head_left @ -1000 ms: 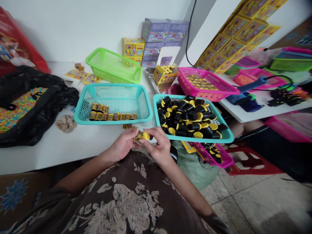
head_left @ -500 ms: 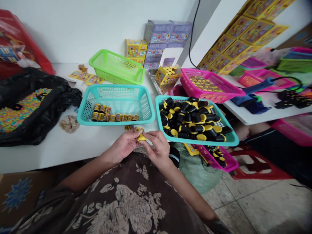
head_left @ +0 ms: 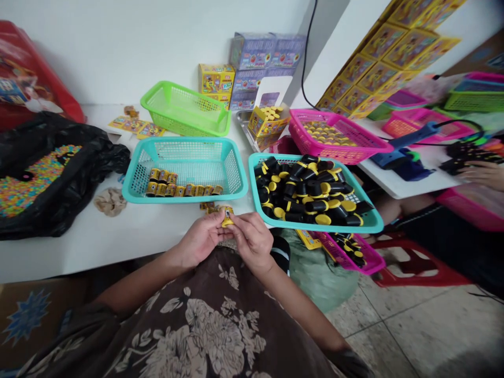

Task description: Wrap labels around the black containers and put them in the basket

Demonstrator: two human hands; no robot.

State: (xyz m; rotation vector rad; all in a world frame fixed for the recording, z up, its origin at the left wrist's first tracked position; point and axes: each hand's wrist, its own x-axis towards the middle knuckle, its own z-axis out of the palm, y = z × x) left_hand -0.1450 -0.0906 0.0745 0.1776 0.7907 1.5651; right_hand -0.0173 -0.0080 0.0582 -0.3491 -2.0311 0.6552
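Note:
Both hands meet at the table's front edge around one small yellow labelled container (head_left: 227,216). My left hand (head_left: 202,237) pinches it from the left, and the fingers of my right hand (head_left: 252,239) close on its right side. Just beyond them lies a small stack of yellow labels (head_left: 208,206), partly covered by the fingers. A teal basket (head_left: 185,200) behind my hands holds several labelled containers (head_left: 170,190) at its front left. To the right, a second teal basket (head_left: 315,227) is heaped with black containers with yellow lids (head_left: 311,189).
A black bag (head_left: 98,152) of colourful beads and a crumpled brown scrap (head_left: 110,201) lie left. Behind stand a green basket (head_left: 185,118), purple boxes (head_left: 252,52) and a pink basket (head_left: 342,152). At far right, another person's hand (head_left: 486,173) shows beside a blue tool (head_left: 409,144).
The fingers of my right hand have shifted over the small container and cover more of it. The view has moved slightly, and another person's hand has come into sight at the far right.

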